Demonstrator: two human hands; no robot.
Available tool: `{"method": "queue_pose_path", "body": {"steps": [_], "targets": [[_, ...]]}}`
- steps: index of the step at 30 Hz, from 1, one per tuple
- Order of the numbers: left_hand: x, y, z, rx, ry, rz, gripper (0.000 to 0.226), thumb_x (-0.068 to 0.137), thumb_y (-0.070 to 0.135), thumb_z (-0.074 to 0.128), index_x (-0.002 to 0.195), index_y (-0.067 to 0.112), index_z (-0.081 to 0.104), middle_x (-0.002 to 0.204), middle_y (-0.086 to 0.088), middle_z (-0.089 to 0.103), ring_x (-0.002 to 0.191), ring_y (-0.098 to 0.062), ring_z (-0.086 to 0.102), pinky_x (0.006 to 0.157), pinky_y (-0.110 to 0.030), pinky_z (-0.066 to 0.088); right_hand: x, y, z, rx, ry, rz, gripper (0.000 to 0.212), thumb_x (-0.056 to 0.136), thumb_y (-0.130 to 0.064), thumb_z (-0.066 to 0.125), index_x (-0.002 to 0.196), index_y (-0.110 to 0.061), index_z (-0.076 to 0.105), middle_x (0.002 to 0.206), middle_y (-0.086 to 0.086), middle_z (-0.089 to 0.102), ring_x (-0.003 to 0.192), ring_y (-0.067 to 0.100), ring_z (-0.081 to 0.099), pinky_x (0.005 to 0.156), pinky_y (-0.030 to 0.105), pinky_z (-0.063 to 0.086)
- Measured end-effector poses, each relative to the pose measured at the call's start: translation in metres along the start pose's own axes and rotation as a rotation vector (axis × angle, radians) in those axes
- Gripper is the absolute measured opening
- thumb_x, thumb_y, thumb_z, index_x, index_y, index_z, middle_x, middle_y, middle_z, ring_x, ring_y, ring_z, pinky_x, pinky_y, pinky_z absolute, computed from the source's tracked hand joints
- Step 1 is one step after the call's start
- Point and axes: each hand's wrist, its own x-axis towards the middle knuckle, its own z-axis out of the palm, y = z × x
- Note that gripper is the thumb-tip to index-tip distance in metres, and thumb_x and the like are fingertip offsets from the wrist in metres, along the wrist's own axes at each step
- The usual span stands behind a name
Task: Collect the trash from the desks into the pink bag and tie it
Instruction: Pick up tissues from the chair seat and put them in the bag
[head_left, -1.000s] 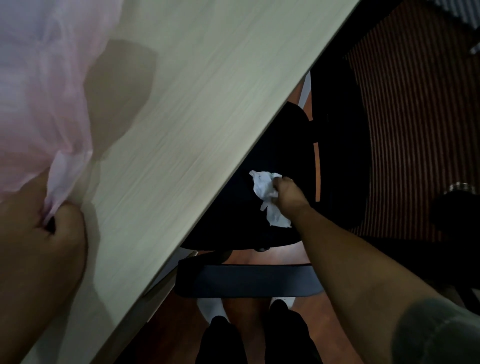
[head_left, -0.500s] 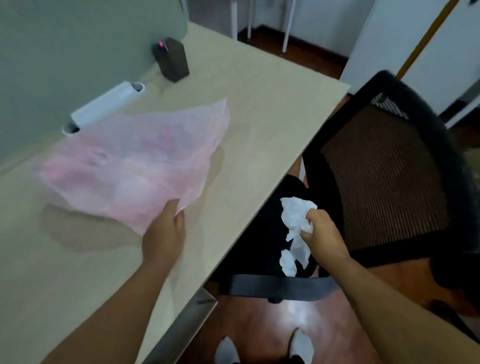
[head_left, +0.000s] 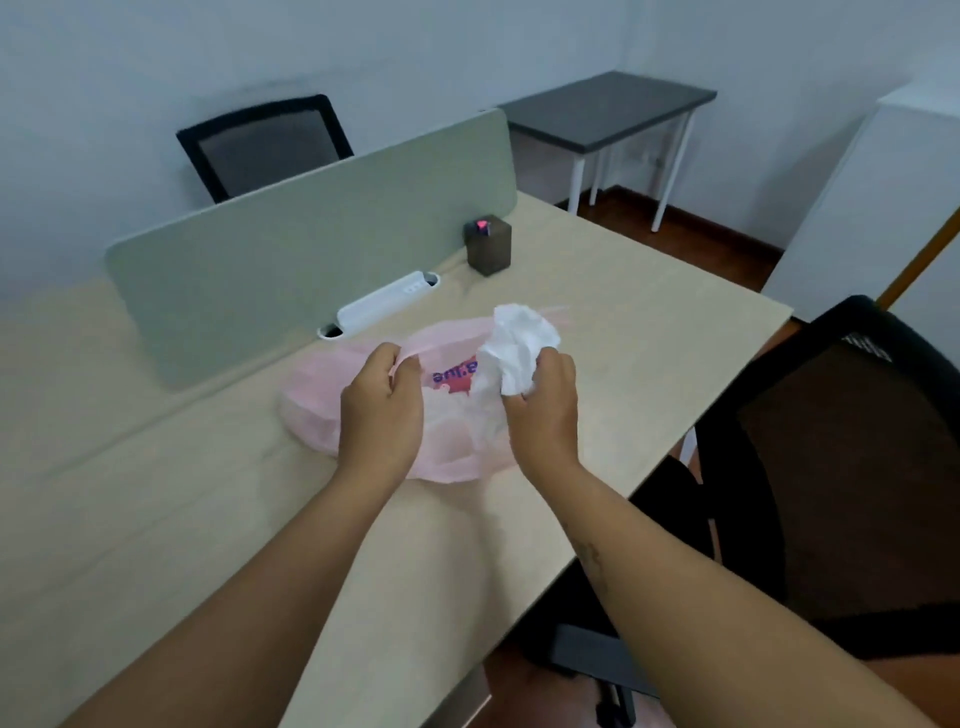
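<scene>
Right hand (head_left: 543, 415) clenched round a wad of crumpled white tissue (head_left: 517, 348), poised just above the pink bag (head_left: 311, 400). Left hand (head_left: 382, 410), just beside it, pinching a raised edge of the bag's rim in curled fingers. Bag slumped on the desk (head_left: 156, 519) beneath and between both hands, printed lettering showing in the gap. Tissue likely near weightless, soft, crushable, safe to squeeze anywhere. Bag film likely thin, limp and slick, mouth apt to collapse unless propped open; best taken at the rim or handle loops, bunched in the fingers, not by its flat side. Dark box (head_left: 488, 247), white power strip (head_left: 387, 306) and grey-green divider (head_left: 311, 234) well beyond the knuckles; black mesh chair (head_left: 852, 467) right of the right forearm.
</scene>
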Motion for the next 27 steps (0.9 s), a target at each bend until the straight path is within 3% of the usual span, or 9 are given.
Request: {"method": "queue_pose_path", "body": {"steps": [4,6,8,10,12,15,17,22,27], "targets": [[0.012,0.014,-0.008,-0.072,0.043,-0.025,0.024,0.087,0.035,0.045,0.079,0.014,0.053,0.065,0.001,0.055,0.059,-0.013,0.047,0.061,-0.035,0.043,0.008,-0.007,0.057,0.023,-0.077,0.004,0.022,0.084,-0.015,0.058,0.092,-0.026,0.041,0.095,-0.007,0.046,0.084,0.004,0.052,0.068,0.016,0.041],[0.022,0.020,-0.010,-0.097,0.077,-0.010,0.027,0.091,0.034,0.048,0.074,0.014,0.051,0.057,0.010,0.053,0.053,-0.008,0.045,0.058,-0.029,0.043,0.012,0.004,0.077,-0.303,-0.481,-0.090,0.027,0.085,-0.024,0.063,0.109,-0.016,0.056,0.112,0.003,0.056,0.106,0.021,0.055,0.085,0.032,0.044],[0.028,0.022,-0.009,-0.085,0.094,0.030,0.034,0.095,0.036,0.049,0.071,0.012,0.050,0.052,0.016,0.049,0.047,-0.002,0.040,0.047,-0.017,0.035,0.015,0.014,0.078,-0.577,-0.799,-0.101,0.058,0.086,-0.036,0.066,0.139,-0.021,0.048,0.143,0.009,0.047,0.132,0.028,0.042,0.107,0.038,0.035],[0.025,0.016,-0.004,-0.073,0.072,0.049,0.039,0.094,0.041,0.048,0.076,0.007,0.047,0.057,0.012,0.044,0.050,-0.005,0.037,0.045,-0.018,0.031,0.016,0.020,0.059,-0.476,-0.753,-0.046,0.066,0.083,-0.037,0.072,0.142,-0.022,0.046,0.146,0.007,0.046,0.134,0.026,0.042,0.111,0.038,0.032],[0.015,0.004,0.011,-0.054,0.006,0.047,0.036,0.091,0.043,0.046,0.077,0.009,0.046,0.062,0.010,0.042,0.054,-0.008,0.035,0.047,-0.021,0.030,0.017,0.033,0.026,-0.333,-0.536,-0.019,0.046,0.083,-0.033,0.071,0.126,-0.018,0.061,0.128,0.005,0.060,0.120,0.023,0.053,0.102,0.039,0.041],[-0.007,-0.020,0.044,0.034,-0.119,0.030,0.021,0.089,0.040,0.049,0.076,0.023,0.051,0.059,0.013,0.050,0.052,-0.005,0.041,0.048,-0.021,0.035,0.017,0.072,-0.041,-0.383,-0.151,0.010,0.018,0.087,-0.029,0.061,0.099,-0.015,0.063,0.096,0.001,0.058,0.094,0.022,0.056,0.080,0.038,0.047],[-0.021,-0.040,0.072,0.184,-0.203,0.025,0.014,0.089,0.046,0.051,0.087,0.032,0.052,0.066,0.013,0.057,0.058,-0.004,0.051,0.054,-0.028,0.040,0.013,0.116,-0.089,-0.510,-0.086,0.117,0.021,0.089,-0.029,0.060,0.105,-0.014,0.057,0.101,0.005,0.054,0.098,0.025,0.053,0.079,0.036,0.042],[-0.051,-0.102,0.130,0.526,-0.338,0.042,0.028,0.094,0.046,0.048,0.121,0.038,0.048,0.095,0.000,0.063,0.079,-0.027,0.054,0.068,-0.035,0.040,-0.027,0.244,-0.162,-0.771,-0.582,0.697,0.066,0.084,-0.033,0.070,0.140,-0.027,0.036,0.141,0.016,0.031,0.127,0.040,0.033,0.096,0.042,0.040],[-0.075,-0.140,0.154,0.812,-0.253,0.110,0.029,0.096,0.042,0.041,0.124,0.036,0.047,0.085,0.003,0.064,0.076,-0.027,0.059,0.065,-0.033,0.037,-0.078,0.334,-0.159,-0.851,-0.871,0.845,0.082,0.082,-0.027,0.074,0.147,-0.034,0.025,0.145,0.014,0.021,0.128,0.040,0.034,0.095,0.040,0.043]]}}
